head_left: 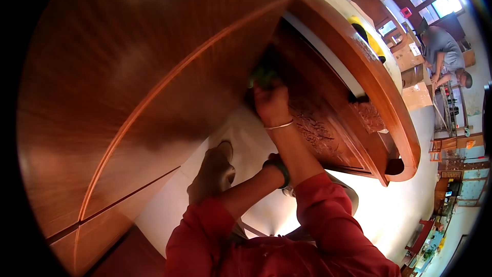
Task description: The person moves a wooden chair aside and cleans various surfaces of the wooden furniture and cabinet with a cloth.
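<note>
Right hand (271,103) closed around green pad (264,77), blurred. Pad in shadow between large wooden panel (128,66) and carved board (315,133); cannot tell which surface it touches. Thin bracelet (280,125) on right wrist, carving just beside it. Left hand (273,158) mostly hidden near right forearm, dark wristband (281,171) visible; cannot tell its grip. Shoe (225,150) on pale floor (394,195). Another person (447,51) bent forward, well apart.

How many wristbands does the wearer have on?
2: a pale band on the right wrist, a dark green band on the left wrist. Any under the red sleeves would be hidden.
</note>
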`<action>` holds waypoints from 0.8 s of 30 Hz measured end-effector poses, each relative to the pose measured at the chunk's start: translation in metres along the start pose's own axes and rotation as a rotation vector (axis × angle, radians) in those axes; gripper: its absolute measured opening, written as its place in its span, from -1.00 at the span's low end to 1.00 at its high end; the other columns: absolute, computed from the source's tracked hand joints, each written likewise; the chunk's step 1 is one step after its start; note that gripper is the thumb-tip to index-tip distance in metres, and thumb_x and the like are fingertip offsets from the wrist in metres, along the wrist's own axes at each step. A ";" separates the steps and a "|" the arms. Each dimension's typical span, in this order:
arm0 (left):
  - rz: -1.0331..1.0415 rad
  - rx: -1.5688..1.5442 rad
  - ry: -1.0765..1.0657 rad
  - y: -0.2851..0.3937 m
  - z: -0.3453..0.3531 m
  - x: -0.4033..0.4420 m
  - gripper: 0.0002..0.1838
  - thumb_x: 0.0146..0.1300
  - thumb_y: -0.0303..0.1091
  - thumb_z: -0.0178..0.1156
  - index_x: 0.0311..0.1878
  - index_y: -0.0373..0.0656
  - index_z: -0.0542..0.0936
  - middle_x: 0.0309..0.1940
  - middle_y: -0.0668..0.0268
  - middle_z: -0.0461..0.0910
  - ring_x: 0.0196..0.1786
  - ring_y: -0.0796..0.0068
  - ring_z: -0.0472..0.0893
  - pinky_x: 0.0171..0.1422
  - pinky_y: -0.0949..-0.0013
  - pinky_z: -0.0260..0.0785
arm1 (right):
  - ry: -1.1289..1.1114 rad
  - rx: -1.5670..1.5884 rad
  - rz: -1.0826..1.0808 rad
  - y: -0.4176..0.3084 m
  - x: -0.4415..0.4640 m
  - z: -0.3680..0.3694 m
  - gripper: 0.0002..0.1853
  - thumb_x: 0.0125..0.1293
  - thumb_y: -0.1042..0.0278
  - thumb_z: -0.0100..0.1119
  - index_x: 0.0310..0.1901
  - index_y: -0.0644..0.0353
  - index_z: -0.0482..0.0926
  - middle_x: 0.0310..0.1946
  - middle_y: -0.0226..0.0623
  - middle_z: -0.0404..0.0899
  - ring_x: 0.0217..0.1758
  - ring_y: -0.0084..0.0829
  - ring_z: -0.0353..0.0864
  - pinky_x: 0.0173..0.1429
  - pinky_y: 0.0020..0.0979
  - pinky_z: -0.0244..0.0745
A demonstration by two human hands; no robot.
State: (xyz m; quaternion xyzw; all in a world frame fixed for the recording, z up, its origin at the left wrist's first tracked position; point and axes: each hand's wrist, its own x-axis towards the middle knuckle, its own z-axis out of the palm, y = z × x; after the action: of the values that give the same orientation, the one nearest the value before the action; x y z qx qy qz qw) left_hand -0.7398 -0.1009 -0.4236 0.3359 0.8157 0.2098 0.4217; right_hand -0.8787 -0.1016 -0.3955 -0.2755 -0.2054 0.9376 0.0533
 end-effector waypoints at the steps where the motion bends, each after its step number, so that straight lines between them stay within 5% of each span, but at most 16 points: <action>1: -0.082 0.089 -0.119 0.008 -0.017 -0.014 -0.36 0.07 0.11 0.18 0.20 0.03 0.42 0.16 0.27 0.46 0.18 0.29 0.47 0.17 0.15 0.31 | 0.005 0.001 -0.002 0.000 0.001 -0.005 -0.71 0.32 0.45 -0.26 -0.01 0.28 0.42 0.03 -0.15 0.48 0.10 -0.20 0.46 0.24 -0.11 0.37; 7: -0.089 0.172 -0.186 -0.002 0.018 0.007 -0.34 0.06 0.12 0.21 0.21 0.03 0.42 0.18 0.28 0.44 0.20 0.28 0.45 0.16 0.09 0.29 | 0.012 0.151 0.134 0.008 0.039 -0.063 -0.69 0.35 0.44 -0.28 0.06 0.26 0.39 0.05 -0.15 0.47 0.12 -0.19 0.44 0.26 -0.10 0.39; 8: -0.092 0.171 -0.188 0.001 0.015 0.002 -0.34 0.06 0.12 0.21 0.21 0.03 0.42 0.18 0.28 0.44 0.20 0.28 0.45 0.16 0.09 0.29 | -0.166 0.103 0.189 0.017 0.072 -0.115 -0.68 0.36 0.39 -0.24 0.09 0.23 0.38 0.07 -0.14 0.45 0.13 -0.17 0.43 0.24 -0.08 0.39; 10: -0.144 0.288 -0.184 0.008 0.000 -0.011 -0.38 0.08 0.05 0.21 0.21 0.01 0.42 0.17 0.25 0.45 0.18 0.24 0.46 0.16 0.03 0.28 | -0.027 0.142 0.294 0.013 0.085 -0.149 -0.64 0.36 0.29 -0.16 0.13 0.19 0.37 0.12 -0.12 0.40 0.15 -0.14 0.41 0.22 -0.04 0.41; 11: -0.156 0.283 -0.171 0.007 -0.001 -0.011 -0.38 0.08 0.05 0.21 0.21 0.01 0.42 0.17 0.25 0.45 0.18 0.24 0.46 0.16 0.03 0.28 | 0.291 0.218 0.343 0.006 0.078 -0.155 -0.62 0.35 0.25 -0.12 0.15 0.18 0.36 0.15 -0.11 0.37 0.16 -0.12 0.40 0.20 -0.02 0.42; 14: -0.062 0.231 -0.246 0.002 0.004 -0.006 -0.67 0.06 -0.13 0.20 -0.12 -0.05 0.64 -0.10 0.22 0.60 0.02 0.25 0.55 0.02 0.21 0.39 | 0.204 0.184 0.189 0.004 0.080 -0.229 -0.63 0.31 0.35 -0.05 0.16 0.16 0.36 0.14 -0.18 0.39 0.17 -0.09 0.37 0.19 -0.01 0.42; 21: 0.080 0.195 -0.078 0.010 -0.016 -0.015 -0.68 0.12 -0.11 0.13 -0.18 -0.11 0.66 -0.18 0.14 0.63 -0.08 0.18 0.60 -0.04 0.18 0.46 | 0.228 0.103 0.167 -0.028 0.046 -0.276 -0.63 0.27 0.36 0.05 0.09 0.27 0.40 0.08 -0.21 0.46 0.14 -0.18 0.40 0.18 -0.10 0.45; 24: 0.079 0.098 0.052 0.011 -0.026 -0.015 -0.62 0.16 -0.06 0.05 -0.17 -0.15 0.64 -0.15 0.11 0.61 -0.08 0.15 0.60 0.01 0.16 0.44 | 0.116 -0.487 -0.124 -0.055 0.018 -0.320 -0.61 0.09 0.56 0.21 0.01 0.35 0.46 -0.01 -0.15 0.52 0.03 -0.31 0.48 0.16 -0.30 0.44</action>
State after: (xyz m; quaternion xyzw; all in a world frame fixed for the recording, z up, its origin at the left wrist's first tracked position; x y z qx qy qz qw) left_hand -0.7507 -0.1057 -0.3943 0.3826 0.8217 0.1946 0.3749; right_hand -0.7223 0.0659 -0.6266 -0.3204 -0.4382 0.8380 0.0545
